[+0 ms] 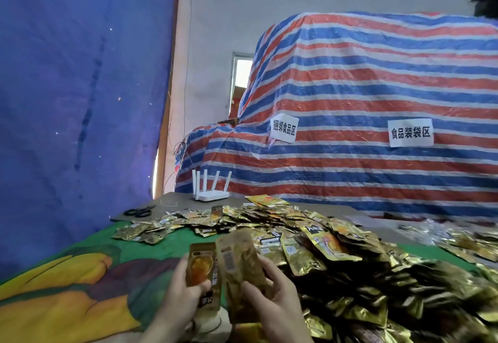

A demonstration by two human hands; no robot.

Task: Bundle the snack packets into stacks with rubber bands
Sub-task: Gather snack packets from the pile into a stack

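Striped tarp (377, 94), red/blue/white, took up most of the right side and was draped over a big lumpy mass behind the table. Blue tarp (80, 86) hung down the whole left side, w/ a pale wall (215, 19) between the two. Table (172, 202) ran across the bottom, its near part covered by a green and yellow cloth (80, 275). Pile of snack packets (350, 261), gold foil, was heaped on the table centre to right, thinning out toward the far left and spreading past the right edge. Two white paper signs were stuck on the striped tarp: left sign (283, 127) and right sign (411, 132), both w/ black characters. White router (211, 195) w/ upright antennas sat at the table's far edge, black scissors (140, 212) lay to its left near the corner. Left hand (183, 297) was curled round an orange-print packet (202, 264), thumb on its face, held upright w/ at least one more packet behind it. Right hand (272, 297) gripped a barcode packet (242, 259), back side to the camera, upright and touching the left one's edge. Both were held just above the cloth, in front of the pile.
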